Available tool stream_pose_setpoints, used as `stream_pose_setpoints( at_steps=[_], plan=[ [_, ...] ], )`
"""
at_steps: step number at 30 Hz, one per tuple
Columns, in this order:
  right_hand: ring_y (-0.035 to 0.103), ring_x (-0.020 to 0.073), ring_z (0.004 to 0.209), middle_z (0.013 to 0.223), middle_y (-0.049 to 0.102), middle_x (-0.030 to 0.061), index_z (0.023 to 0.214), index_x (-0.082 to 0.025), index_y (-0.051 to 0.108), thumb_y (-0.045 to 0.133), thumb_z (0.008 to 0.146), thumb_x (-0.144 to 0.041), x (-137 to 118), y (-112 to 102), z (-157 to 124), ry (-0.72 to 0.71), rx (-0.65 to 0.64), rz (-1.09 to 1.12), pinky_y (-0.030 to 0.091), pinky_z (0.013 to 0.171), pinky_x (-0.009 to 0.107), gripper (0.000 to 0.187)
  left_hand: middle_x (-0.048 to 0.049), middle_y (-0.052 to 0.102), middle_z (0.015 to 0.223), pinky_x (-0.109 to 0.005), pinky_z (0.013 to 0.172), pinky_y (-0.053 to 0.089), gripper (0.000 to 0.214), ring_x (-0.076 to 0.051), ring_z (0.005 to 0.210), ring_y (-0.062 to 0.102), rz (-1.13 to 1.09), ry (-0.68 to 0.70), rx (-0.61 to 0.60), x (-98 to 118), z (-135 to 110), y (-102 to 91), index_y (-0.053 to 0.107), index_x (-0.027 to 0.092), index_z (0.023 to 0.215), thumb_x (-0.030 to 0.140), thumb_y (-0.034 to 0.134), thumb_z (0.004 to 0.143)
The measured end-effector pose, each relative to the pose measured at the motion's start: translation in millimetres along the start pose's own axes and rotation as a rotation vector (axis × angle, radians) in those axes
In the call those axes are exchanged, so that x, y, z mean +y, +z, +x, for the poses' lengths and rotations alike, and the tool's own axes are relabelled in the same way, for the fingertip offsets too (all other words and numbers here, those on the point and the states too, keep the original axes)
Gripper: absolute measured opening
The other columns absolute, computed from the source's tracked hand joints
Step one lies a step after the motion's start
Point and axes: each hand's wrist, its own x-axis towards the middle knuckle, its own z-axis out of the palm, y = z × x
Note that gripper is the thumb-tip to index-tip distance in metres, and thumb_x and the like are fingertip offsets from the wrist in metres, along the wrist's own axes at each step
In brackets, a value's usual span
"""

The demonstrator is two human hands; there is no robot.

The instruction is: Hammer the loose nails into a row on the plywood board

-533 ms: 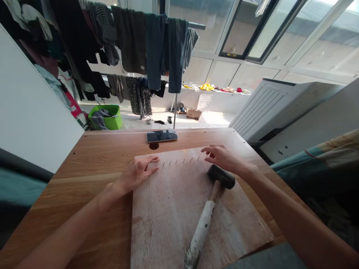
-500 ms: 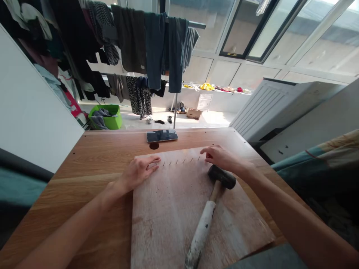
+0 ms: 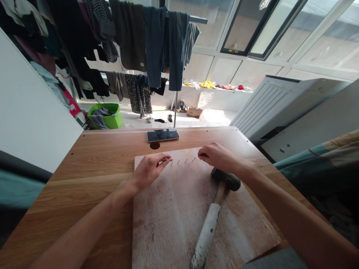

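Note:
A whitish, worn wooden board (image 3: 168, 224) lies before me with a row of thin nails (image 3: 186, 161) standing in it near its far edge. My left hand (image 3: 150, 170) is at the left end of the row, thumb and fingers pinched round a nail that is mostly hidden. At the right end, my right hand (image 3: 218, 155) has its fingertips closed at another nail, which they cover. Between the hands several nails stand, leaning slightly. A mallet (image 3: 207, 231) with a black head and a white-wrapped handle lies on the board, its head just below my right hand.
The board rests on a brown wooden table (image 3: 92, 160). A phone (image 3: 162, 135) lies by a round hole (image 3: 155, 145) at the table's far side. Beyond are a green basket (image 3: 112, 121) and hanging clothes (image 3: 155, 48). A white panel (image 3: 33, 101) rises at left.
My left hand has moved right along the row and now covers a nail that showed before. My right hand has shifted slightly left, its fingers closing over the end nail.

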Motion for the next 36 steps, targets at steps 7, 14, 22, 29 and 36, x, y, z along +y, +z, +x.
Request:
stream_pose_setpoints(
  at_steps=[7, 14, 22, 29, 36],
  plan=[
    [0.07, 0.0213, 0.078, 0.083, 0.077, 0.0103, 0.081, -0.017, 0.078, 0.062, 0.097, -0.022, -21.9, -2.9, 7.2, -0.009, -0.128, -0.12, 0.039, 0.064, 0.026, 0.023, -0.0056, 0.08, 0.111, -0.032, 0.088, 0.058, 0.027, -0.024, 0.099, 0.076, 0.094, 0.002, -0.061, 7.5, 10.0, 15.3, 0.076, 0.022, 0.114, 0.031, 0.055, 0.099],
    [0.068, 0.0185, 0.075, 0.085, 0.077, 0.0094, 0.086, -0.017, 0.079, 0.062, 0.099, -0.02, -41.4, -1.6, 9.9, -0.106, -0.101, -0.053, 0.038, 0.062, 0.025, 0.022, -0.0038, 0.081, 0.102, -0.028, 0.083, 0.056, 0.023, -0.021, 0.091, 0.076, 0.089, -0.002, -0.059, 16.8, 23.0, 31.1, 0.076, 0.025, 0.109, 0.03, 0.057, 0.098],
    [0.067, 0.0159, 0.073, 0.087, 0.076, 0.0055, 0.109, -0.017, 0.075, 0.061, 0.099, -0.016, -52.5, -8.5, -20.6, -0.278, 0.137, 0.191, 0.046, 0.069, 0.026, 0.017, -0.0035, 0.08, 0.109, -0.025, 0.084, 0.057, 0.03, -0.019, 0.097, 0.076, -0.145, 0.059, -0.076, 39.1, 8.8, 9.8, 0.067, 0.023, 0.126, 0.036, 0.053, 0.102],
    [0.07, 0.0167, 0.076, 0.097, 0.075, 0.005, 0.123, -0.024, 0.069, 0.054, 0.104, -0.031, -43.2, -18.1, -108.7, -0.109, 0.291, 0.263, 0.056, 0.073, 0.028, 0.025, -0.0019, 0.08, 0.107, -0.029, 0.075, 0.06, 0.027, -0.015, 0.073, 0.074, 0.294, 0.003, 0.052, 24.9, -82.8, -45.1, 0.064, 0.023, 0.123, 0.033, 0.049, 0.103],
    [0.073, 0.0341, 0.105, 0.109, 0.078, 0.0136, 0.109, -0.02, 0.072, 0.047, 0.095, -0.059, 21.2, 55.3, -195.5, 0.495, 0.465, 0.11, 0.06, 0.092, 0.049, 0.048, -0.0022, 0.073, 0.123, -0.029, 0.1, 0.053, 0.034, -0.018, 0.115, 0.067, 0.468, 0.205, 0.127, 12.3, -193.2, -36.5, 0.063, 0.028, 0.134, 0.025, 0.051, 0.102]
  ],
)
